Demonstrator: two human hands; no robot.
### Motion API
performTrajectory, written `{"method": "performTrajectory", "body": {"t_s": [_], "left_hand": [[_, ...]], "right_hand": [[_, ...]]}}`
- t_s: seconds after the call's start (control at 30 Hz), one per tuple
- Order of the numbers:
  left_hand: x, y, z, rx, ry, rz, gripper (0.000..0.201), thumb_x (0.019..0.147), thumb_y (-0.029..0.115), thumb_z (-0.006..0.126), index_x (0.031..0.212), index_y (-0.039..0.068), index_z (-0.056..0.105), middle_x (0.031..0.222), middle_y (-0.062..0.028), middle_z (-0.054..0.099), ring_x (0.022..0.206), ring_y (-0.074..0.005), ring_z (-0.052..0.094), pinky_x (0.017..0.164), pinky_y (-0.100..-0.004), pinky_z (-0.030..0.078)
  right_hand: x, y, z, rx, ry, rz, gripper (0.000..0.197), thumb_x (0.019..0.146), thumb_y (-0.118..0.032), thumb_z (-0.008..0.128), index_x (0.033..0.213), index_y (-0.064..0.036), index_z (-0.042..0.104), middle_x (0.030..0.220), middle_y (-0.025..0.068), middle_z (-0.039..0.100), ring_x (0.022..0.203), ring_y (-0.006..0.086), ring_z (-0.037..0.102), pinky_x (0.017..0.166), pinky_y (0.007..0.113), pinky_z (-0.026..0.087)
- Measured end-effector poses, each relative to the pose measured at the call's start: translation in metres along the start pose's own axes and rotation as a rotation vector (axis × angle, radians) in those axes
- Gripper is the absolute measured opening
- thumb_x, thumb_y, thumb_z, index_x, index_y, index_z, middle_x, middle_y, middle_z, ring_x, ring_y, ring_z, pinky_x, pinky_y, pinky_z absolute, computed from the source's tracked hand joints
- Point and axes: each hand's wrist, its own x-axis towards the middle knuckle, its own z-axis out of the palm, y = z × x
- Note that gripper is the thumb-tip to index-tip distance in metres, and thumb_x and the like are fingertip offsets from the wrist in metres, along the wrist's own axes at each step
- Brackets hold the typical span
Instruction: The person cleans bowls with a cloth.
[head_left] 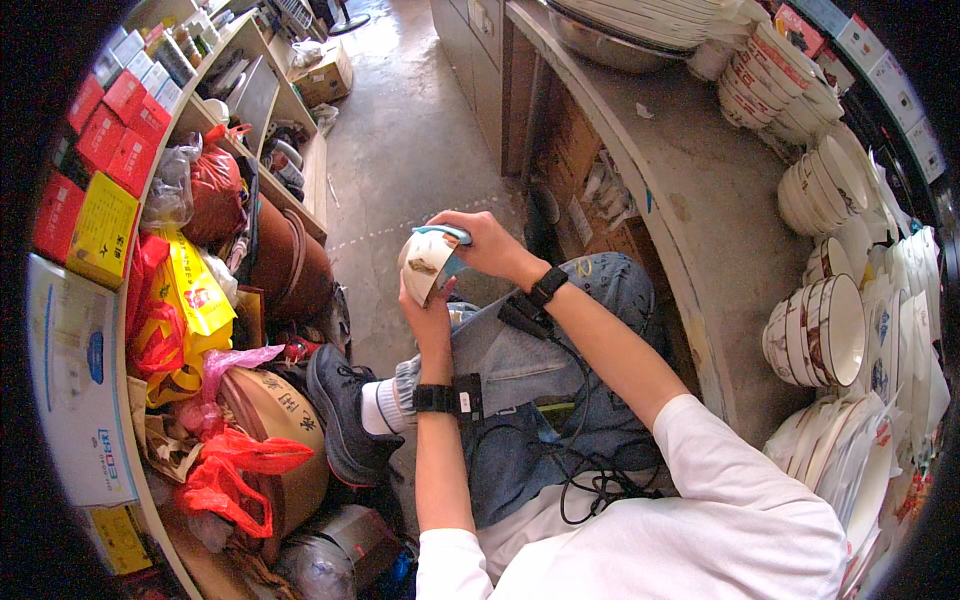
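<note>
A white bowl [422, 268] with a brown pattern on its side is tilted in front of me, above my raised leg. My left hand [430, 315] grips it from below. Over its upper edge my right hand [485, 242] presses a light blue cloth [452, 234], part of which also shows along the bowl's right side. The fingertips of the right hand are partly hidden behind the cloth and the bowl. Black bands with a cable sit on both wrists.
Stacked bowls [815, 330] and plates [835, 455] line the shelf on my right. On the left are red boxes [112, 135], a yellow bag [190, 295], a red plastic bag [240, 465] and a large brown pot [290, 260]. Black cable [590, 490] lies across my lap.
</note>
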Motion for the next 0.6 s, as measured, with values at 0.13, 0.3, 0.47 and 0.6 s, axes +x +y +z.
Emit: {"method": "performTrajectory", "body": {"t_s": [0.13,0.3,0.47,0.6], "left_hand": [[0.002,0.004,0.001,0.257,-0.006,0.050,0.048,0.073,-0.010,0.072,0.117,-0.002,0.057,0.105,-0.0078,0.066,0.100,-0.0196,0.063,0.080,-0.0325,0.054],[0.003,0.012,0.007,0.228,0.089,0.023,0.044,0.077,-0.008,0.071,0.117,-0.002,0.055,0.107,-0.0080,0.065,0.098,-0.0185,0.063,0.077,-0.0327,0.056],[0.001,0.032,0.014,0.017,0.078,-0.039,0.037,0.092,0.013,0.066,0.121,-0.004,0.052,0.112,-0.0119,0.062,0.098,-0.0200,0.063,0.072,-0.0328,0.061],[-0.003,0.026,0.015,0.077,0.032,-0.120,0.028,0.099,0.010,0.056,0.123,-0.004,0.052,0.110,-0.0109,0.061,0.101,-0.0172,0.061,0.070,-0.0324,0.062]], "right_hand": [[0.000,0.004,-0.003,-0.141,-0.004,-0.102,0.036,0.075,0.006,0.067,0.109,-0.0033,0.064,0.104,0.0167,0.070,0.100,0.0305,0.069,0.085,0.035,0.053],[0.001,0.001,0.000,-0.126,0.081,-0.130,0.034,0.076,0.006,0.067,0.108,-0.0028,0.063,0.105,0.0151,0.070,0.100,0.0278,0.068,0.085,0.034,0.052],[0.001,0.004,0.000,0.103,0.123,0.086,0.029,0.082,0.002,0.067,0.111,-0.0027,0.064,0.102,0.0147,0.070,0.097,0.0199,0.067,0.086,0.032,0.052],[0.000,0.009,0.002,0.141,0.065,0.078,0.031,0.083,0.002,0.066,0.114,-0.0040,0.066,0.103,0.0145,0.071,0.097,0.0188,0.068,0.085,0.031,0.052]]}}
